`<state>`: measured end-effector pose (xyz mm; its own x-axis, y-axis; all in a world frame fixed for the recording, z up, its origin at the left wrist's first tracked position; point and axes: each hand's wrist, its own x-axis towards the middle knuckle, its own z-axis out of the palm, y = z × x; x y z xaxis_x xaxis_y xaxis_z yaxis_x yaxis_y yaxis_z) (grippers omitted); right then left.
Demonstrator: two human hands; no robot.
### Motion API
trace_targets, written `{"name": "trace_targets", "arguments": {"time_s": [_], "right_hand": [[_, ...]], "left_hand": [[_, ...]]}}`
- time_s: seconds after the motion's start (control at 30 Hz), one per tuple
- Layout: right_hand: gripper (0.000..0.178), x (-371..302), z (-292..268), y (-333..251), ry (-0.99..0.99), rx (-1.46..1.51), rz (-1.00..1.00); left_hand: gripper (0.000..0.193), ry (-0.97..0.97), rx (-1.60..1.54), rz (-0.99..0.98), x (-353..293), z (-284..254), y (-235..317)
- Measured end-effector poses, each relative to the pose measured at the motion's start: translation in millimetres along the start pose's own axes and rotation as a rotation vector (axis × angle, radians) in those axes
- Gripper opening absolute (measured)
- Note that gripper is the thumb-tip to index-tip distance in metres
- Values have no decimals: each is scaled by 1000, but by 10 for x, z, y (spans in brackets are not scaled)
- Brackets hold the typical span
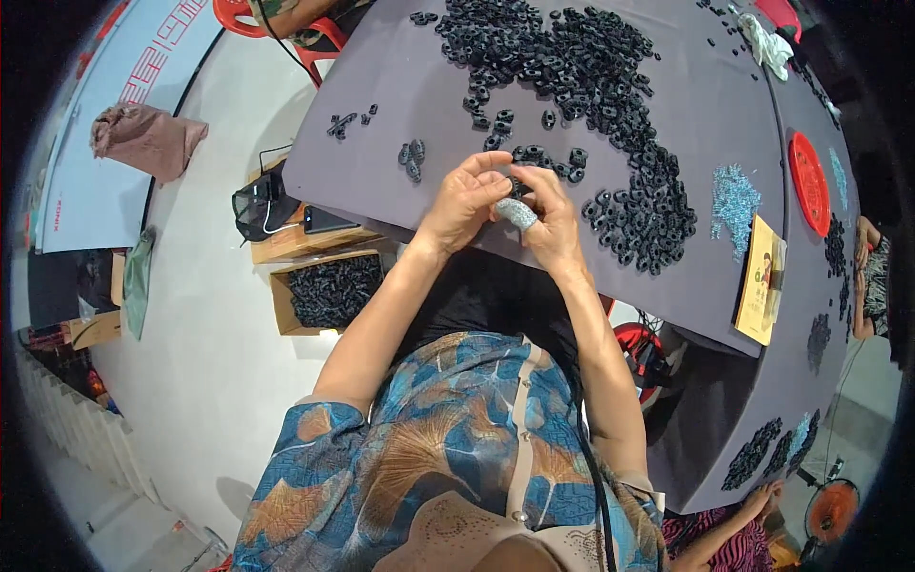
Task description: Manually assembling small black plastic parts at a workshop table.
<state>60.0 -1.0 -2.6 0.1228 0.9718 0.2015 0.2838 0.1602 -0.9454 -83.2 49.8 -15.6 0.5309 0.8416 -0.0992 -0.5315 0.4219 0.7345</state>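
My left hand (464, 202) and my right hand (551, 217) meet just above the near edge of the grey-covered table (381, 95). Both are closed, with fingertips pinched around a small black plastic part (518, 187), mostly hidden by the fingers. A grey-white wrap (516, 214) covers my right thumb. Close beyond my fingertips lie several loose black parts (548, 157), and a small group of black parts (412, 159) sits left of them. The large heap of black parts (610, 105) spreads from the far side round to my right.
Light blue small pieces (734, 205), a yellow booklet (756, 286) and a red oval tray (809, 186) lie to the right. Below the table's left edge stands a cardboard box (282, 303) of black parts. Other people's hands (865, 243) work at the right.
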Motion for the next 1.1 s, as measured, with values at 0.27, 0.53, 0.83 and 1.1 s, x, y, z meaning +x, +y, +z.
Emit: {"name": "trace_targets", "arguments": {"time_s": [0.27,0.53,0.83,1.1], "right_hand": [[34,-8,-23,-49,-64,13,20],[30,-41,-6,-26,-34,55,66],[32,-56,1,-8,-23,87,41],[24,-97,-35,-34,-43,47,130]], "left_hand": [[40,-51,46,-82,-6,26,46],[40,-68,56,-107,-6,32,26],[17,248,426,140,-204,127,-14],[12,526,1472,681,-227,-170,593]]}}
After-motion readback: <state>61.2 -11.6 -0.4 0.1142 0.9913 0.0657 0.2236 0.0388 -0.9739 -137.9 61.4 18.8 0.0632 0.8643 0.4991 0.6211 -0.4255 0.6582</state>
